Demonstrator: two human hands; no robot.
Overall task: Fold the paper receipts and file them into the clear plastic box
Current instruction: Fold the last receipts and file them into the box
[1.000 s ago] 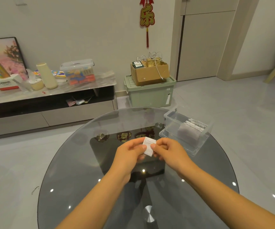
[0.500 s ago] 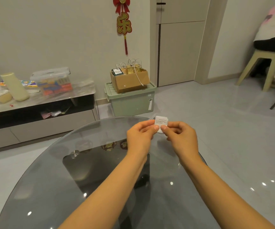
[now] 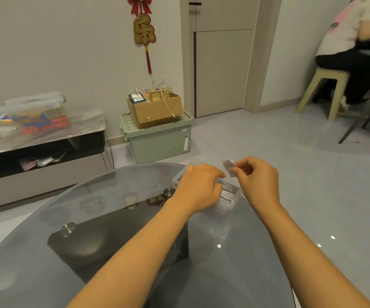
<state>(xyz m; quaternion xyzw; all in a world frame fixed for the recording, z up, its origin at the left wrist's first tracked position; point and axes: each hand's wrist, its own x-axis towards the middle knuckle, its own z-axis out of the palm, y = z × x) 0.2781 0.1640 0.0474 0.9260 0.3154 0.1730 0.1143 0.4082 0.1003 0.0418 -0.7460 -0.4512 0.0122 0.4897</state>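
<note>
My right hand (image 3: 257,181) pinches a small folded white receipt (image 3: 229,167) and holds it upright in the air, just above and beyond the clear plastic box (image 3: 231,204). The box stands on the right side of the round glass table (image 3: 90,218) and holds several filed folded receipts (image 3: 226,195). My left hand (image 3: 199,187) lies over the box's left part, its fingers bent down among the filed receipts and its thumb along the far rim. Most of the box is hidden under that hand.
A green storage bin (image 3: 157,143) with a cardboard box (image 3: 155,110) on top stands on the floor past the table. A low TV cabinet (image 3: 41,152) runs along the left wall. A person sits on a stool (image 3: 326,90) at the far right.
My left hand has let go of the folded receipt and dropped onto the box. My right hand alone carries the receipt, now over the box. The view has swung right.
</note>
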